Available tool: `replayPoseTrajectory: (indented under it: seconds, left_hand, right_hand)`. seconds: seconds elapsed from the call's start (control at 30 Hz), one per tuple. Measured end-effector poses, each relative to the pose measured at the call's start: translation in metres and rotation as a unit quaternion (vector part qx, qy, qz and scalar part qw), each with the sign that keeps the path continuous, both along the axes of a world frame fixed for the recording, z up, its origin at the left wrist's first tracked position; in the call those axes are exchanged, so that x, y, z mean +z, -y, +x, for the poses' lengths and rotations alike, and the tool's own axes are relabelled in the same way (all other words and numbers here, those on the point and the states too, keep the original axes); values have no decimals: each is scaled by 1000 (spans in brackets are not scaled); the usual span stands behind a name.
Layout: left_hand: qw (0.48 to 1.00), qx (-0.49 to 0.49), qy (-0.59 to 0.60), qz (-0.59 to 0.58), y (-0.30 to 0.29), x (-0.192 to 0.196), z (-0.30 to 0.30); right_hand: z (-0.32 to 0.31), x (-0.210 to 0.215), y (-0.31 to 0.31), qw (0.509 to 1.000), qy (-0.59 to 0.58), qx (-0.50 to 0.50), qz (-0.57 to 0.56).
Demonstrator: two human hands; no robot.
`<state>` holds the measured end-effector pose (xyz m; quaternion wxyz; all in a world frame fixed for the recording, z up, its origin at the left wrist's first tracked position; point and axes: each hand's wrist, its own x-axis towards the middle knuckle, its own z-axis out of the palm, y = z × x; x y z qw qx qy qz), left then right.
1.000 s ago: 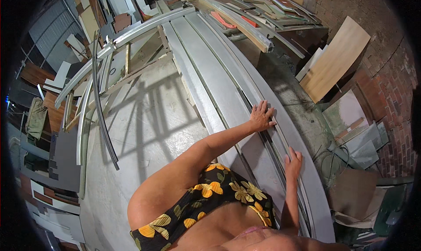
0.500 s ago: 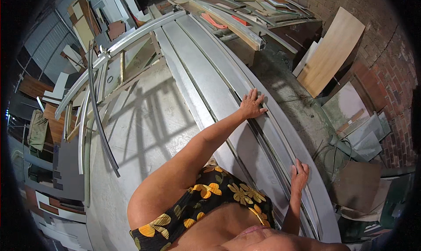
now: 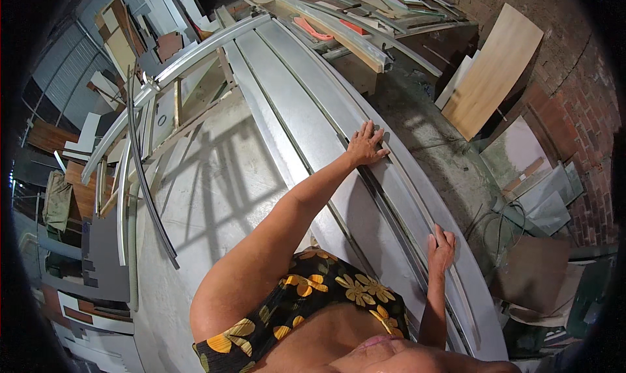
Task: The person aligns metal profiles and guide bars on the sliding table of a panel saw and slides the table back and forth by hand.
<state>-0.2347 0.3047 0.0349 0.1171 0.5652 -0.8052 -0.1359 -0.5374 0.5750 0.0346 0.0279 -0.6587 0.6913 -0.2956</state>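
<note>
A long silver metal bench with lengthwise panels and dark grooves runs from under me to the far end. Along its right part lies a narrow light metal strip. My left hand rests palm down across a groove and the strip, fingers spread, holding nothing. Nearer to me, my right hand lies on the strip beside the bench's right edge. Its fingers are stretched out and apart, and the underside of the palm is hidden.
Dark curved strips lean over a metal frame at left. A cluttered worktable stands at the far right. A wooden board leans by the brick wall. Cables lie on the floor at right.
Both hands have slid slightly farther from me along the bench, still flat on it. The right hand's fingers have spread a little. The view has shifted slightly.
</note>
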Motion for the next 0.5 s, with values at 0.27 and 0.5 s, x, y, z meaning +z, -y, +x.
replayPoseTrajectory:
  seconds: [0.27,0.5]
  left_hand:
    - [1000,-5,-18,-10,14,1,14]
    - [1000,1,5,1,21,7,15]
  right_hand:
    - [9,-5,19,1000,-13,1,11]
    - [16,-1,36,998,14,-15,52]
